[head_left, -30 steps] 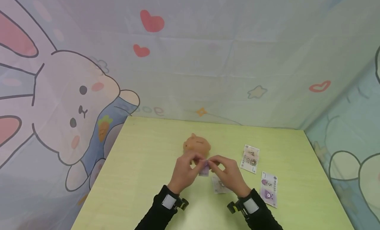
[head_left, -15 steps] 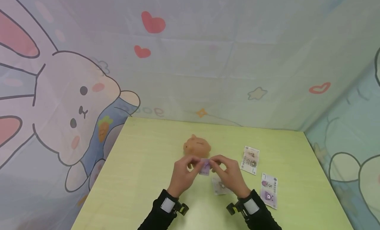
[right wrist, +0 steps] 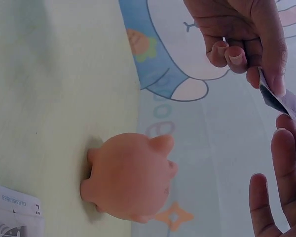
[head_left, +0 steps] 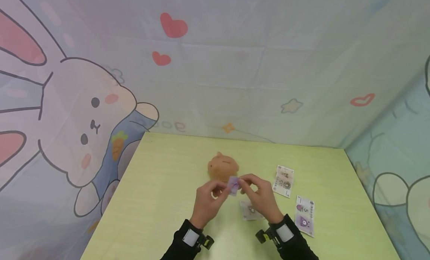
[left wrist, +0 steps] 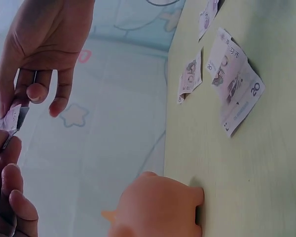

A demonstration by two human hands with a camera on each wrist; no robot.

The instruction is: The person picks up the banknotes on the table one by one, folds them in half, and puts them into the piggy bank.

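Both hands are raised over the table in front of an orange piggy bank (head_left: 222, 168), which stands upright with a slot on its back. Between them is a small folded purple play banknote (head_left: 233, 185). My left hand (head_left: 207, 201) pinches its left edge between thumb and finger. At the opposite edge, my right hand (head_left: 261, 198) pinches the note the same way. The right wrist view shows the folded note (right wrist: 281, 101) with its layers slightly apart. The note is held clear of the piggy bank.
A grey-brown 20 note (head_left: 250, 210) lies partly under the right hand's outline. Farther right are another brownish note (head_left: 283, 181) and a purple 5 note (head_left: 304, 216). The pale green table (head_left: 168, 200) meets a cartoon-printed cloth (head_left: 215, 73) at its back edge.
The folded note has come up a little and tilted, showing more of its face. My left hand has lowered slightly; the right hand is nearly where it was.
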